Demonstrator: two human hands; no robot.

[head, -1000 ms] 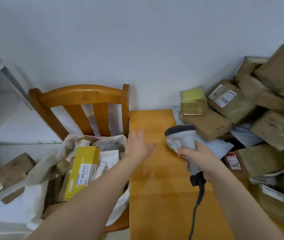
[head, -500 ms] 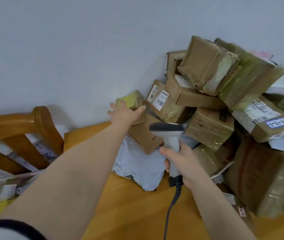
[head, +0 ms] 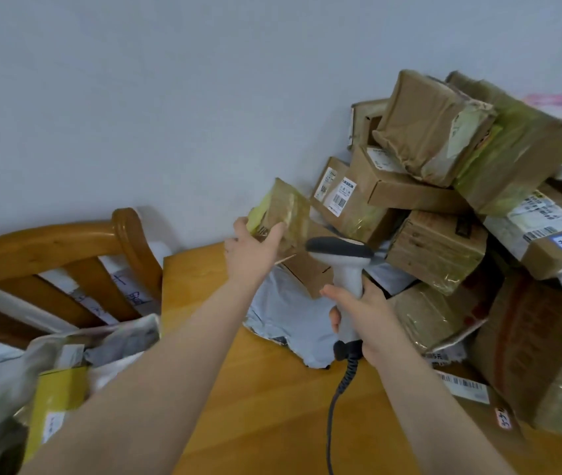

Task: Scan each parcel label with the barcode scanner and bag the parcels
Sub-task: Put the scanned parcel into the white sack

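My left hand grips a small taped parcel with a yellow-green face, tilted and lifted off the flat brown box below it. In my right hand I hold the grey barcode scanner by its handle, head pointing left toward that parcel; its coiled cable trails down over the wooden table. A heap of brown cardboard parcels fills the table's right side against the wall. At lower left, a white bag on a chair holds a yellow box and other parcels.
A wooden chair stands left of the table with its back toward the wall. A grey plastic mailer lies on the table under the boxes. Labelled parcels sit at the table's right front. The wall is close behind the heap.
My left hand reached from the bag across to the heap, closed on the small yellow-green parcel and lifted it. My view swung right; the scanner stayed in my right hand.
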